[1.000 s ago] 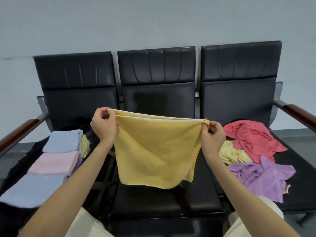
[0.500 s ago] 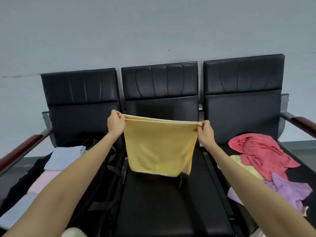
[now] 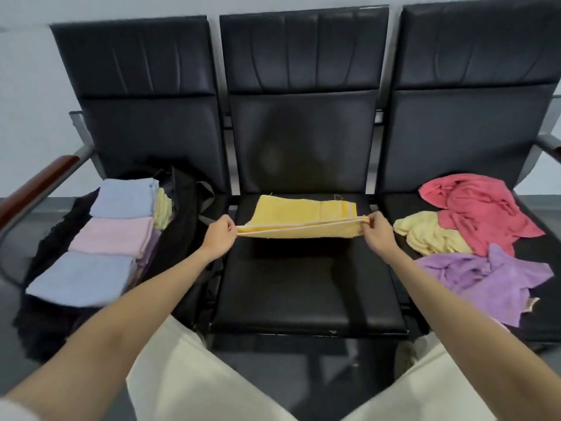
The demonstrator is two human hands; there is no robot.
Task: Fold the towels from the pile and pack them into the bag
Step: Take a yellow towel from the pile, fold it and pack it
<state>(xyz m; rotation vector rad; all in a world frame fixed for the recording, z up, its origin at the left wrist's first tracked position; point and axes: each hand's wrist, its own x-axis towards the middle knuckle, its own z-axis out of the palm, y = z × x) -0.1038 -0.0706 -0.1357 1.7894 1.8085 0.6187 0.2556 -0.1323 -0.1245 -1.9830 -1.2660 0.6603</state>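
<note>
**Yellow towel stretched over the middle seat**

Both hands pinch the near edge of the yellow towel (image 3: 303,218) and hold it taut and lifted above the middle seat (image 3: 306,287). The left hand (image 3: 219,236) grips the left corner with its fingers curled around the doubled hem; the right hand (image 3: 377,230) pinches the right corner between thumb and fingers. The far part of the towel lies flat on the rear of the middle seat, close to the backrest, while the held edge hangs just above the cushion.

Left of the middle seat, an open black bag (image 3: 185,214) sits on the neighbouring seat. Folded towels (image 3: 112,238) lie in a row inside it: a blue one at the back, a pink one in the centre and another blue one nearest the person, with pale yellow and purple edges showing along their right side.

Right of the middle seat, the unfolded pile (image 3: 473,235) lies on the third seat: a red towel at the back, a pale yellow one beside it toward the middle seat, and a purple one in front. A wooden armrest (image 3: 39,185) stands beyond the bag.
</note>
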